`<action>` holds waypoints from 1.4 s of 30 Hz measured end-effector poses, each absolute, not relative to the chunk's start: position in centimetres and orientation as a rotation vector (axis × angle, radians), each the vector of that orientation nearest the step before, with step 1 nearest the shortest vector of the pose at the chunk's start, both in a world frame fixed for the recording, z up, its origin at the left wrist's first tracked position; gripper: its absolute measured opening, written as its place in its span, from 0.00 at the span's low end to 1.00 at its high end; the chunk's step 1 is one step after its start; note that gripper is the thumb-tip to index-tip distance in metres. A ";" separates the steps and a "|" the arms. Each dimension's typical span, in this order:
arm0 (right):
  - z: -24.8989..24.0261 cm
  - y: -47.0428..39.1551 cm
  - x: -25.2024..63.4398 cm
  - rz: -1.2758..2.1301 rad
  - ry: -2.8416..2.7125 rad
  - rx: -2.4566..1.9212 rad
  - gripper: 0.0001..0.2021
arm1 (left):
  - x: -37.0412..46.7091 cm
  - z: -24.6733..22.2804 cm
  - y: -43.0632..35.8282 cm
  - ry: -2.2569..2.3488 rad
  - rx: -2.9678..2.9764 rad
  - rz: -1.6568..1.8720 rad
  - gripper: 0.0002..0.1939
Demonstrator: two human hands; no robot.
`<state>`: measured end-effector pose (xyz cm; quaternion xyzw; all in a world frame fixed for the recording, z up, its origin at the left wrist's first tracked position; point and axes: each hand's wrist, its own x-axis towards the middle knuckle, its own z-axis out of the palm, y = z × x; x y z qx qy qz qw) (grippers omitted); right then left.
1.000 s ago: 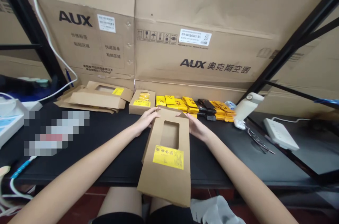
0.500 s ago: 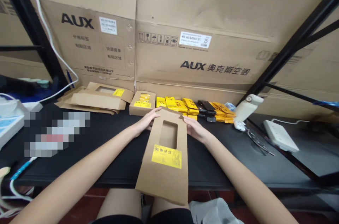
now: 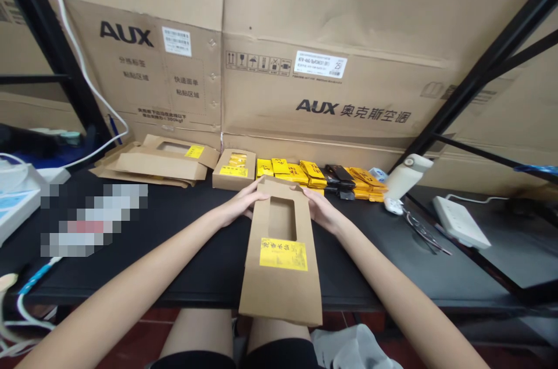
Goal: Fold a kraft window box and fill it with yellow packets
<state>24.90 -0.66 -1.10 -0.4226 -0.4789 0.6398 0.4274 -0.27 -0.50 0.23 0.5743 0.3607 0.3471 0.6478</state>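
A brown cardboard box (image 3: 279,293) with a cut-out window and a yellow label is in front of me, its near end reaching past the table's front edge. My left hand (image 3: 244,203) grips its far left corner, the fingers partly hidden behind the cardboard. At the far right corner my right hand (image 3: 321,209) is closed on the same box, thumb at the edge. Through the window I see only bare cardboard inside. Just beyond my hands, yellow packets (image 3: 290,171) lie in a row against the back.
Flattened boxes (image 3: 161,160) are stacked at the back left, beside a filled window box (image 3: 234,170). Black packets (image 3: 340,176), orange packets (image 3: 366,180), a cream bottle (image 3: 407,177), glasses (image 3: 425,232) and a power strip (image 3: 461,222) are to the right. Large cartons (image 3: 357,20) stand behind.
The near end of the box has swung to the right and lifted slightly, and the box looks squarer now. Both hands keep hold of its far end.
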 end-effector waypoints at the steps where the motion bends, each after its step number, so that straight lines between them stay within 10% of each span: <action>1: -1.0 -0.7 24.9 1.598 -1.201 -1.059 0.21 | -0.3 0.3 -0.6 0.812 1.312 0.777 0.41; 42: -1.6 -0.5 25.1 1.582 -1.219 -1.065 0.20 | -0.3 -0.2 -0.1 0.890 1.343 0.748 0.24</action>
